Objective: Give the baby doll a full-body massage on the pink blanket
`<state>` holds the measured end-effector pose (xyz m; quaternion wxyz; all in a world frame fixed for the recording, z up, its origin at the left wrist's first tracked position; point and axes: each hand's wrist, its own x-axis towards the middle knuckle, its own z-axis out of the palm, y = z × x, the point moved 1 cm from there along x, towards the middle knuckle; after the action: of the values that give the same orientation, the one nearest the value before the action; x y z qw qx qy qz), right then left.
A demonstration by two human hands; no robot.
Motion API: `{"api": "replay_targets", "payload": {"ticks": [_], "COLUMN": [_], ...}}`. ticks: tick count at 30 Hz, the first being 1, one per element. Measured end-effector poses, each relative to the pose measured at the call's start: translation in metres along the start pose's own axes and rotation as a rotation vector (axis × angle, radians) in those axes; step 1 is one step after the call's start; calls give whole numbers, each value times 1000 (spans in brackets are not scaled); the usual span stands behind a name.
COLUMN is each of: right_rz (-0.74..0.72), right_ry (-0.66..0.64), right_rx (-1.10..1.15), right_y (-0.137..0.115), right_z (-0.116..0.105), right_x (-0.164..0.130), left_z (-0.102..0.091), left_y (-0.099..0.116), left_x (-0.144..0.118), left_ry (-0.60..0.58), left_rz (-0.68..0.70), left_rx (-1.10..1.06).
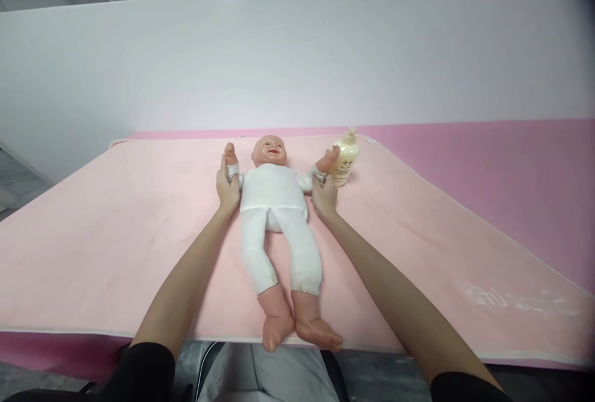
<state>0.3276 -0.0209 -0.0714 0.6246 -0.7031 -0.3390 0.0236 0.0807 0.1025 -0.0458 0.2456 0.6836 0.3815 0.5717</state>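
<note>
A baby doll [274, 194] in a white suit lies on its back on a pale pink blanket [116, 216], head away from me, bare feet at the near edge. My left hand [227, 188] is wrapped around the doll's arm on the left. My right hand [324, 194] grips the doll's other arm, just below its raised hand. A cream lotion bottle [346, 157] stands upright directly behind that hand.
The blanket covers a darker pink table [488, 166] that runs on to the right. A plain white wall [297, 61] stands behind it. The near table edge is at my lap.
</note>
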Motion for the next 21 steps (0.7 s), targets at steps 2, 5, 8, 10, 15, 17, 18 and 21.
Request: {"api": "replay_targets", "payload": {"ticks": [2,5,8,10,15,17,18,21], "right_rz": [40,16,-161,-266,-298,-291,-292,-238], "right_ry": [-28,-80,-190,-261,-311,-299,-288,-201], "right_rx": [-21,-61,-263,-464,-652,-557,-484,-248], "right_y": [-3,-10,-20,-27,-33,-31,-30,-22], "right_z": [0,-4,-6,-6,-5,-6,-7,-9], "right_x": [-1,-3,-8,-13,-18,-16,-14,-7], "left_z": [1,4,5,4,4,4,4,4], "left_y": [3,8,12,13,12,11,10,10], "left_x": [-1,-3,-5,-5,-5,-4,-4,-2], "left_ry": [-42,-178,-249,-246,-242,-231,-223,-199], "left_rz": [84,249,331,328,319,316,311,262], "left_rx": [70,191,276,284,280,265,252,185]}}
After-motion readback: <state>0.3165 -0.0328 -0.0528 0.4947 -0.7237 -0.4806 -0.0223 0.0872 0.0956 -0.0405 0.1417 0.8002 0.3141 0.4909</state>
